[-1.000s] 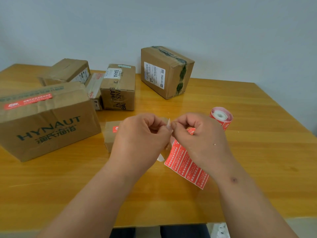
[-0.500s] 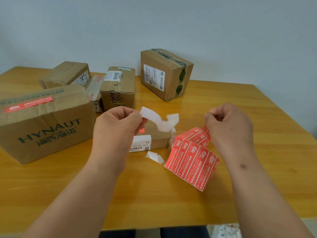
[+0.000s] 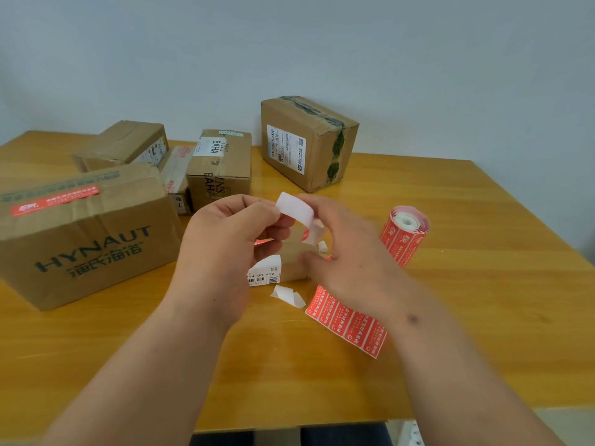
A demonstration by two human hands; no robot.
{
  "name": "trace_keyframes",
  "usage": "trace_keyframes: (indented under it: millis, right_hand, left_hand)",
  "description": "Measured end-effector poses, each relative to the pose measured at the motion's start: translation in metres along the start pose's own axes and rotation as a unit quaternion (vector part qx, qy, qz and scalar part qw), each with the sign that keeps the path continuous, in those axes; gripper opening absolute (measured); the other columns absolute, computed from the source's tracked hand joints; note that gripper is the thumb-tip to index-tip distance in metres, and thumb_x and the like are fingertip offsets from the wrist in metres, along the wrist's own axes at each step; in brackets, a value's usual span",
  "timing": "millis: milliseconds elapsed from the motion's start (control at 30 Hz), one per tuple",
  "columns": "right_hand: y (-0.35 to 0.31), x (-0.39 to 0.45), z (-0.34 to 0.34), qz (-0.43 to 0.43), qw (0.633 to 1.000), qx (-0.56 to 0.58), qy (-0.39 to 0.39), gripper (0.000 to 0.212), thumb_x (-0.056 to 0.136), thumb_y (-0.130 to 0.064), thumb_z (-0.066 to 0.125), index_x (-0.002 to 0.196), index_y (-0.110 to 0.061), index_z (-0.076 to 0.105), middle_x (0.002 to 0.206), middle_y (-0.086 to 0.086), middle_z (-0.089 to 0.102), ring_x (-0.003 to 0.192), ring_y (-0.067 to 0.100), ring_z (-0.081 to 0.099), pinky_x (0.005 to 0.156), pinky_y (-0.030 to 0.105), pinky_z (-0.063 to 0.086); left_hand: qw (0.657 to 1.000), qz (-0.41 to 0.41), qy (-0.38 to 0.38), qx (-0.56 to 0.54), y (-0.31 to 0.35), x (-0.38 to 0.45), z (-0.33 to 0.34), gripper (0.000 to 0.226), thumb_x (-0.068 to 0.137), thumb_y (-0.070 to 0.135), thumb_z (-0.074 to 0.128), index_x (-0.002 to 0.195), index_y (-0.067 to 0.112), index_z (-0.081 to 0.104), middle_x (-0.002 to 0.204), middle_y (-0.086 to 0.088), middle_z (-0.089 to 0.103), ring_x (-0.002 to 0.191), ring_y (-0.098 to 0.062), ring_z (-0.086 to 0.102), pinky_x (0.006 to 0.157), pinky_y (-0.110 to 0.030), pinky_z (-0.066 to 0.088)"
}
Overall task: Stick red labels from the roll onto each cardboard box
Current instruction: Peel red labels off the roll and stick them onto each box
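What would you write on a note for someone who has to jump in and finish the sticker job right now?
Left hand pinches a white strip; right hand, blurred, is at its other end, grip unclear.
Label roll stands right of the hands, its red tail lying flat on the table.
Done: HYNAUT box carries a red label.
Small box behind the hands shows red on top, mostly hidden.
Left: check the back boxes; tall box shows none.
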State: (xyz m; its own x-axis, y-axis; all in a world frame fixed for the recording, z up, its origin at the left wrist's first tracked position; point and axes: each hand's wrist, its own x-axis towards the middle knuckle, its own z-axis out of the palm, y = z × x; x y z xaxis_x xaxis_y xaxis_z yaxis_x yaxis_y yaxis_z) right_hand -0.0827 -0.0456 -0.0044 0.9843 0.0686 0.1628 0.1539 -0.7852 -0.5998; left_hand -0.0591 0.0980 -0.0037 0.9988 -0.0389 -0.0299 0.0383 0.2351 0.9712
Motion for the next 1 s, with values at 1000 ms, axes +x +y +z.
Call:
trace_keyframes:
  millis: [1000]
  right_hand:
    - [0.008, 0.005, 0.009, 0.019, 0.995, 0.011, 0.100, 0.026, 0.090, -0.042, 0.061, 0.114, -0.034, 0.057, 0.086, -0.030, 0.055, 0.089, -0.016, 0.050, 0.103, 0.042, 0.038]
  left_hand:
    - [0.993, -0.068, 0.004, -0.092, -0.006, 0.002, 0.007, 0.013, 0.091, 0.004, 0.056, 0.084, 0.008, 0.066, 0.080, -0.009, 0.075, 0.080, -0.019, 0.072, 0.072, -0.032, 0.055]
